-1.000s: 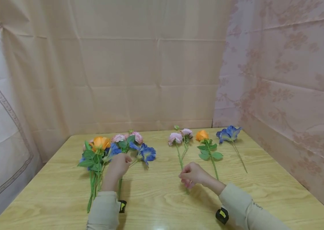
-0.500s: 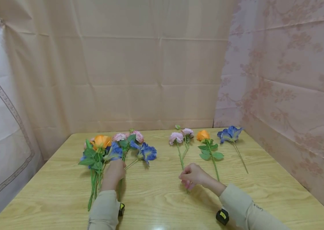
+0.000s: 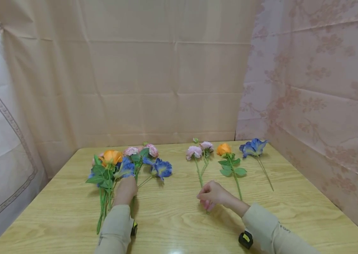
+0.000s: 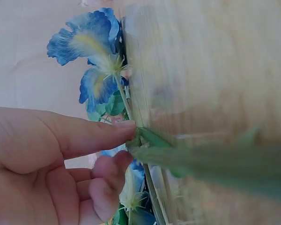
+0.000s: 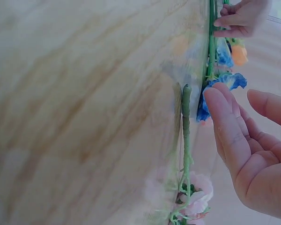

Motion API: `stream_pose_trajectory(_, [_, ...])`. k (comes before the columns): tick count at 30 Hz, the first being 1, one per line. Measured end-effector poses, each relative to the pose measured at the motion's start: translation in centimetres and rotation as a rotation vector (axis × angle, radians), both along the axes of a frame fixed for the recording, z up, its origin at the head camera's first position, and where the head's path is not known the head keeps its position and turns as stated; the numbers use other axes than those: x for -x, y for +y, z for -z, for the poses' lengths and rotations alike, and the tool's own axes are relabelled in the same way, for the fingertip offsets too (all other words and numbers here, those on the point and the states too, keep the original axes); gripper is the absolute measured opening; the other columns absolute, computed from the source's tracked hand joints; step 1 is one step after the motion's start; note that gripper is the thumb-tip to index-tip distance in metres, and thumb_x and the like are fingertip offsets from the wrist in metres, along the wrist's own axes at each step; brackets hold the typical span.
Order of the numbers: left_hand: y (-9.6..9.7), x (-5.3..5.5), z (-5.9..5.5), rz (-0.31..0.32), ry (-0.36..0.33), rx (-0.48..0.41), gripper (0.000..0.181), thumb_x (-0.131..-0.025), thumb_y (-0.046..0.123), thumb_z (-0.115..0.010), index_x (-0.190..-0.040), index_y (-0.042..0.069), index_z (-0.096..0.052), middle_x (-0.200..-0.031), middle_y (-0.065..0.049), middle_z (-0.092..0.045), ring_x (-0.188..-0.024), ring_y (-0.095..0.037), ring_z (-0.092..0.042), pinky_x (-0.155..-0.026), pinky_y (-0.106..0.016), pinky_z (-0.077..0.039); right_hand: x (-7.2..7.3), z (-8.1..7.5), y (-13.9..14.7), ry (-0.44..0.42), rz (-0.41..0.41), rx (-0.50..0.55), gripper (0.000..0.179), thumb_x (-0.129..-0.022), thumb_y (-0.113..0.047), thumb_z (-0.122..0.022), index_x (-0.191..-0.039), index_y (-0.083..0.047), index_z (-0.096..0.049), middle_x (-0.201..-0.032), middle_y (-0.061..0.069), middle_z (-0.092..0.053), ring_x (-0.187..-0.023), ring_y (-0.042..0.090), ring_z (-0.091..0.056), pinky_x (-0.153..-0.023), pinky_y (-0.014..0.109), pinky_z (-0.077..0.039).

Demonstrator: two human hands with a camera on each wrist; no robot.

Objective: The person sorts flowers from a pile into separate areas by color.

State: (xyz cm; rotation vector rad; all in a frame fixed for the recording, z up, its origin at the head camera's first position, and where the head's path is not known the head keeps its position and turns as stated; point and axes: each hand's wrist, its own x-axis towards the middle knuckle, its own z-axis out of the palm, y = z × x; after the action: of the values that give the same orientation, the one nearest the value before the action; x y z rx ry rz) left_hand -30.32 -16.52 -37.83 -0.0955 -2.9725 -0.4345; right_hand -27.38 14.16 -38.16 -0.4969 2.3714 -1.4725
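My left hand (image 3: 126,190) is low among the left group of artificial flowers; its thumb and forefinger (image 4: 114,133) pinch at a flower stem. Which stem it is, I cannot tell for sure, as a blurred green stem (image 4: 215,164) crosses in front. Beside it lie a blue flower (image 3: 162,168), an orange rose (image 3: 112,157) with green leaves and pink flowers (image 3: 152,150). My right hand (image 3: 213,193) hovers near the lower stem of a pale pink flower (image 3: 194,152). In the right wrist view, a gap separates its thumb and fingers, and the stem end (image 5: 186,103) stands apart from them.
Right of the pink flower lie another orange rose (image 3: 223,149) and another blue flower (image 3: 253,147). All lie on a wood-grain table (image 3: 172,225). A beige curtain (image 3: 134,88) hangs behind it, and a patterned cloth (image 3: 325,88) on the right.
My left hand has moved slightly left and towards me, down to the stems, and has stayed there over the last half second. The right hand and the flowers have hardly moved.
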Motion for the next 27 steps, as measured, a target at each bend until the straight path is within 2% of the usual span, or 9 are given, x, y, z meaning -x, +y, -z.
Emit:
stream_pose_trajectory(4, [0.18, 0.53, 0.05, -0.063, -0.066, -0.037, 0.017, -0.082, -0.007, -0.043, -0.081, -0.011, -0.06, -0.083, -0.026, -0.059, -0.077, -0.039, -0.058, -0.063, -0.046, -0.048, -0.07, 0.06, 0.02, 0.001, -0.003, 0.005, 0.019, -0.085, -0.005, -0.058, -0.081, 0.013, -0.06, -0.063, 0.013, -0.061, -0.05, 0.019, -0.06, -0.048, 0.035, -0.051])
stream_pose_trajectory(8, [0.38, 0.9, 0.19, -0.122, -0.162, -0.071, 0.022, -0.084, -0.004, -0.043, -0.099, -0.012, -0.058, -0.097, -0.03, -0.057, -0.087, -0.041, -0.056, -0.064, -0.049, -0.048, -0.15, -0.03, 0.03, -0.002, -0.009, -0.005, 0.019, -0.085, -0.006, -0.058, -0.081, 0.012, -0.06, -0.063, 0.012, -0.06, -0.051, 0.018, -0.059, -0.048, 0.034, -0.051])
stream_pose_trajectory(11, [0.51, 0.94, 0.25, -0.126, -0.2, -0.058, 0.027, -0.086, -0.001, -0.043, -0.108, -0.012, -0.055, -0.103, -0.03, -0.055, -0.092, -0.042, -0.054, -0.068, -0.051, -0.047, -0.2, -0.09, 0.02, -0.01, -0.011, -0.009, 0.019, -0.085, -0.006, -0.058, -0.081, 0.012, -0.06, -0.063, 0.011, -0.06, -0.051, 0.018, -0.059, -0.048, 0.034, -0.051])
stream_pose_trajectory(16, [0.71, 0.72, 0.12, -0.098, -0.188, -0.034, 0.024, -0.086, -0.001, -0.044, -0.103, -0.014, -0.056, -0.099, -0.03, -0.056, -0.091, -0.042, -0.055, -0.072, -0.049, -0.047, -0.29, -0.08, 0.0, -0.022, -0.013, 0.001, 0.019, -0.085, -0.006, -0.058, -0.081, 0.012, -0.06, -0.062, 0.011, -0.06, -0.051, 0.018, -0.059, -0.049, 0.034, -0.051])
stream_pose_trajectory(20, [0.73, 0.64, 0.05, -0.087, -0.203, -0.022, 0.025, -0.086, -0.002, -0.045, -0.105, -0.015, -0.054, -0.099, -0.03, -0.056, -0.09, -0.042, -0.055, -0.071, -0.048, -0.047, -0.32, -0.07, -0.01, -0.023, -0.014, 0.003, 0.019, -0.085, -0.006, -0.058, -0.082, 0.012, -0.06, -0.063, 0.011, -0.06, -0.05, 0.017, -0.059, -0.049, 0.034, -0.051])
stream_pose_trajectory(24, [0.67, 0.61, 0.14, -0.074, -0.213, -0.016, 0.02, -0.084, -0.003, -0.048, -0.098, -0.012, -0.059, -0.097, -0.028, -0.058, -0.087, -0.04, -0.056, -0.066, -0.046, -0.048, -0.37, -0.08, -0.05, -0.025, -0.014, 0.001, 0.019, -0.085, -0.007, -0.059, -0.082, 0.012, -0.061, -0.064, 0.012, -0.061, -0.051, 0.017, -0.059, -0.049, 0.034, -0.051])
stream_pose_trajectory(27, [0.67, 0.49, 0.15, -0.064, -0.184, -0.027, 0.016, -0.082, -0.004, -0.047, -0.088, -0.009, -0.062, -0.092, -0.027, -0.059, -0.084, -0.039, -0.057, -0.063, -0.046, -0.048, -0.43, -0.08, -0.08, -0.026, -0.018, 0.002, 0.018, -0.084, -0.007, -0.059, -0.083, 0.012, -0.061, -0.065, 0.014, -0.061, -0.051, 0.018, -0.059, -0.048, 0.034, -0.051])
